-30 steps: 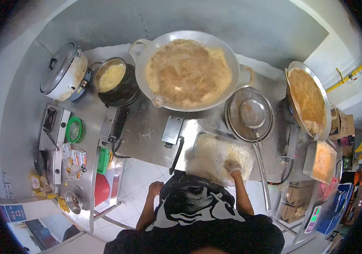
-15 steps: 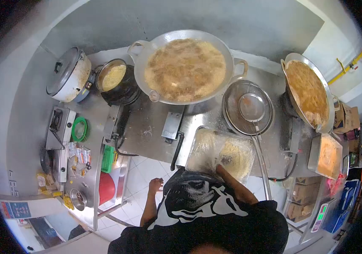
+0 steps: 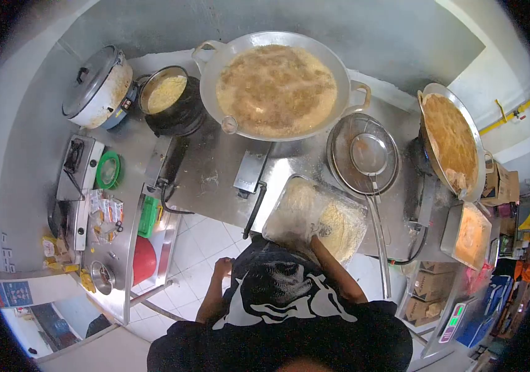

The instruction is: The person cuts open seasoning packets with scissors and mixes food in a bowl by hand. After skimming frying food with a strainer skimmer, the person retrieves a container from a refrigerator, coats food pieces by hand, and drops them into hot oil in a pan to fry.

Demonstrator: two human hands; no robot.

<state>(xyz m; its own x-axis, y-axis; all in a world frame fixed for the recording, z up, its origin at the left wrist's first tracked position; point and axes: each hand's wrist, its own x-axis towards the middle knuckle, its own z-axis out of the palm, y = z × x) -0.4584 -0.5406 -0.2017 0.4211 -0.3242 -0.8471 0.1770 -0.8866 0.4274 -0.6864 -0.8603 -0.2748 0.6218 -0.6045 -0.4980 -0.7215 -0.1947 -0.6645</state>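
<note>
A metal tray (image 3: 364, 211) of pale yellow crumbs or flour (image 3: 339, 226) sits at the counter's front edge, against my body. My right hand (image 3: 318, 242) reaches over its near rim into the coating. Its fingers blend with a greyish patch there and cannot be made out clearly. A hazy, translucent-looking area covers the tray's left part; what it is cannot be told. Above the floor, left of my body, my left hand (image 3: 223, 268) hangs with fingers curled in. Whether anything is inside it is hidden.
A large wok (image 3: 212, 93) of bubbling oil stands behind the tray, and another wok (image 3: 483, 161) at right. Long-handled strainers (image 3: 369, 155) rest between them, handles jutting past the edge. A small pot (image 3: 164, 96), rice cooker (image 3: 97, 87) and portable stove (image 3: 79, 186) stand left.
The view has shifted slightly. My left hand has lowered a little and drawn slightly nearer my body. My right hand stays in the tray, and the hazy area at the tray's left has changed shape.
</note>
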